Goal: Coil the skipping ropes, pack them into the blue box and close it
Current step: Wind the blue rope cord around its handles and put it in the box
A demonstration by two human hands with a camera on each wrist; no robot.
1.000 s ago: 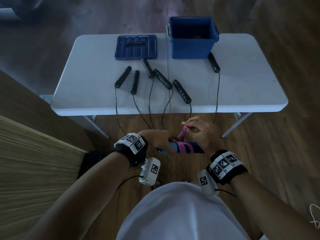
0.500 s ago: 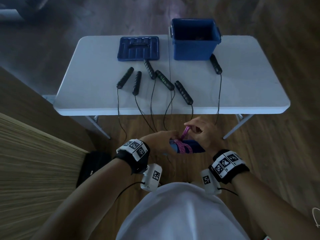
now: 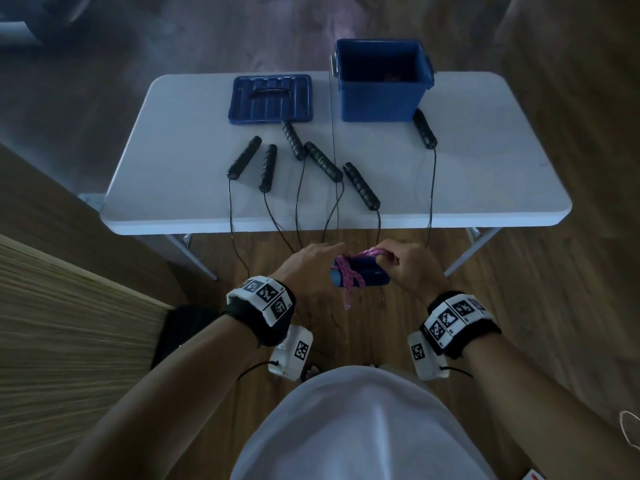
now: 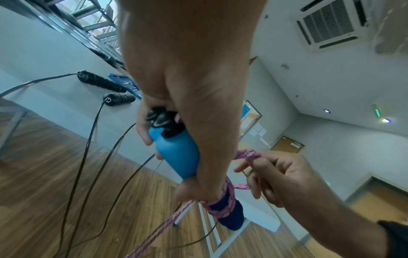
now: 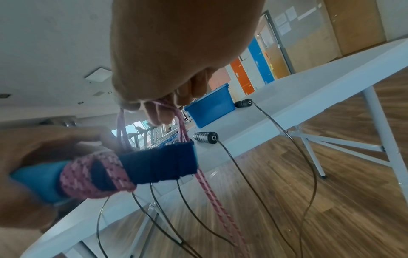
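My left hand [image 3: 317, 266] grips a pair of blue handles [image 3: 369, 273] held side by side, low in front of the table. Pink braided rope [image 3: 349, 278] is wound round them in a few turns near my left thumb, clearest in the right wrist view [image 5: 92, 176]. My right hand [image 3: 394, 261] pinches a loop of that pink rope [image 4: 248, 154] above the handles' dark right end [image 5: 159, 162]. A pink tail hangs down below. The blue box [image 3: 381, 95] stands open at the back of the table, with its lid [image 3: 270, 98] lying flat to its left.
Several black-handled skipping ropes [image 3: 322, 161] lie on the white folding table [image 3: 485, 174], one handle [image 3: 424, 128] beside the box. Their thin black cords [image 3: 298, 209] hang over the front edge to the wooden floor near my hands. A wood-panelled surface stands on my left.
My right hand has carried the pink loop from above the middle of the handles over to their right end. Both hands have shifted slightly; a pink tail now hangs beneath.
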